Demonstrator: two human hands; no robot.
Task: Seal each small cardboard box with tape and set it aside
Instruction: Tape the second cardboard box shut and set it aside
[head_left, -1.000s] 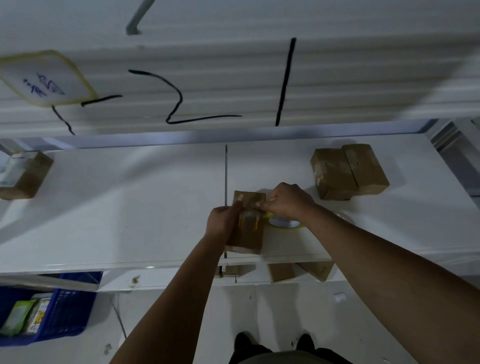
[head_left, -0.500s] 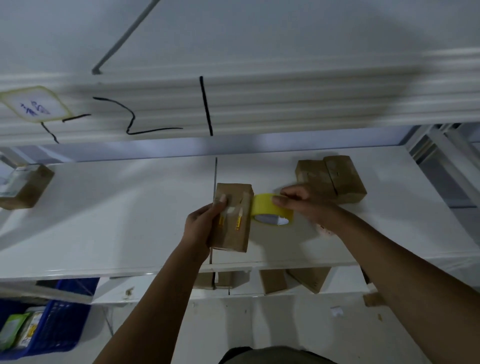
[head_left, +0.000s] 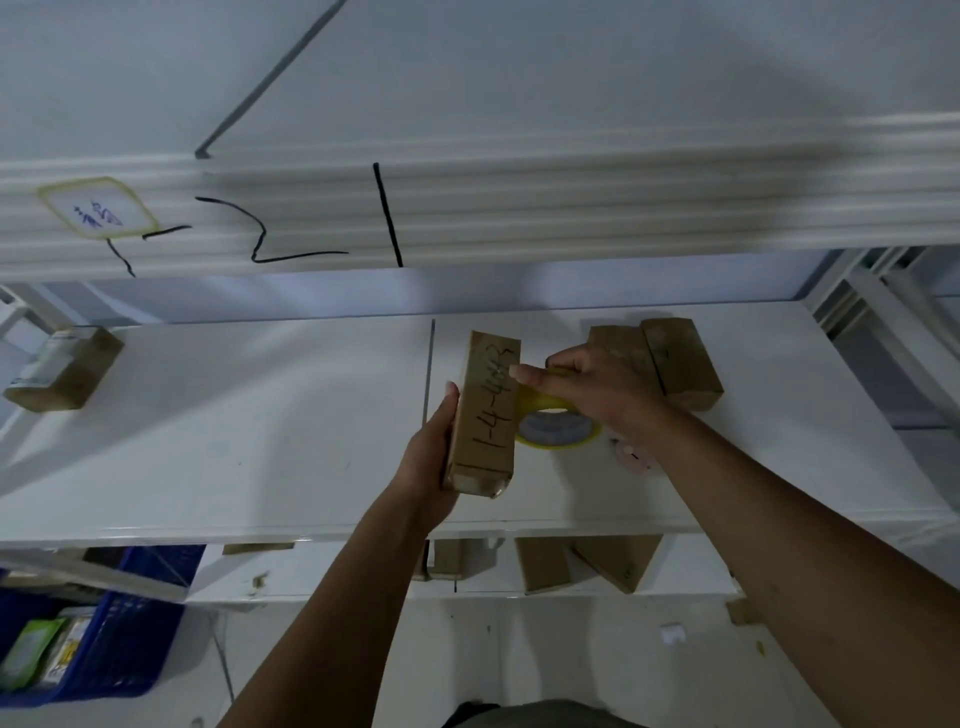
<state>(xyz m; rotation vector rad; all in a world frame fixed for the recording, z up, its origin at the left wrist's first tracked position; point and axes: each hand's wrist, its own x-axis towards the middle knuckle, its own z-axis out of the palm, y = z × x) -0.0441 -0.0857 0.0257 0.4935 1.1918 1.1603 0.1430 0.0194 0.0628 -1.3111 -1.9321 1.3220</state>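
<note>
Left hand (head_left: 431, 457) clasps the box (head_left: 488, 410) by its left side, over the shelf (head_left: 260, 415), long axis pointing away from me; right hand (head_left: 597, 389) curls round the tape (head_left: 556, 431), forefinger touching the box.

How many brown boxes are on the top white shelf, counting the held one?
4. The held box in the left hand; a pair of boxes behind the right hand; the far-left box on the shelf. More peek out below, partly hidden.

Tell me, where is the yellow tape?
The tape is just right of centre in the head view, gripped by the right hand, close against the right side of the box that the left hand holds.
</note>
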